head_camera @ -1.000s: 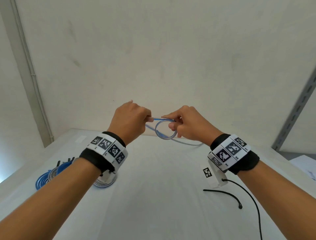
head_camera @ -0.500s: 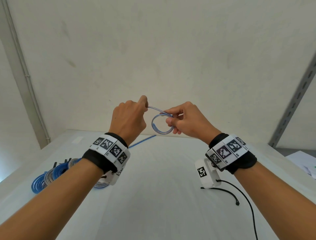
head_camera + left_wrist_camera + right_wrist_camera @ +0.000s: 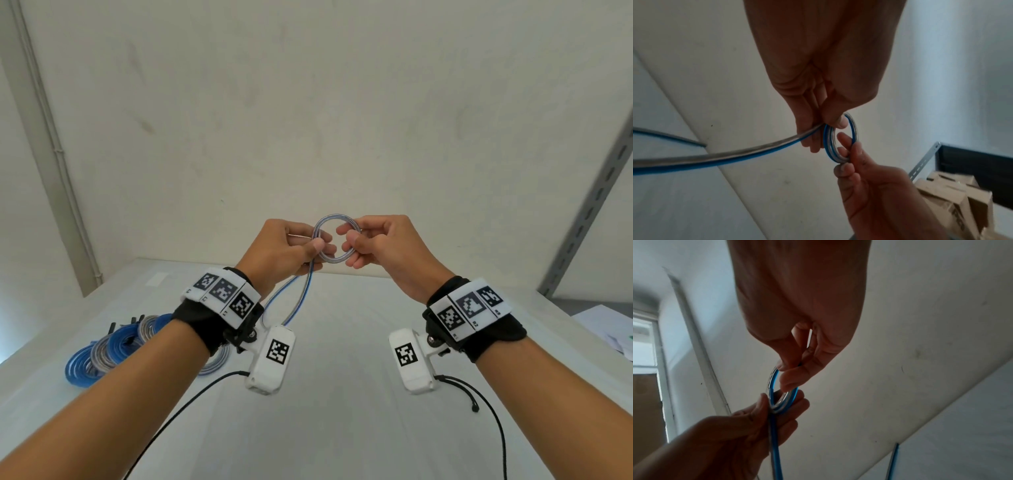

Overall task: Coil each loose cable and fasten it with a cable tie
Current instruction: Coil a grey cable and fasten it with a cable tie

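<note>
We hold a small round coil [image 3: 335, 240] of flat, glossy ribbon cable up in the air above the white table [image 3: 342, 394], well clear of its smooth matte top. The cable is two-toned, a blue strand fused to a silvery translucent one, and the coil is a few turns thick, a neat ring in the head view.

Our left hand [image 3: 287, 248] pinches the coil's near-left side, thumb pressed over the turns with the curled fingers behind; in the left wrist view the thumb tip [image 3: 838, 121] sits right on the ring's edge. Our right hand [image 3: 380, 245] grips the opposite side of the same ring, thumb and curled fingers closed on it, one fingertip [image 3: 789, 384] poking through the opening.

From the coil's lower left the loose tail of the cable [image 3: 301, 301] drops under the left hand in a soft curve towards the table; the left wrist view shows it [image 3: 725, 155] as a flat band running away to the side.

On the table to the left of the coil, and nearer to us, lies a heap of coiled cables [image 3: 106, 349], blue and silver-grey, with short black stubs sticking up among them. Thin black cords [image 3: 479, 394] trail over the table from the white wrist units.
</note>
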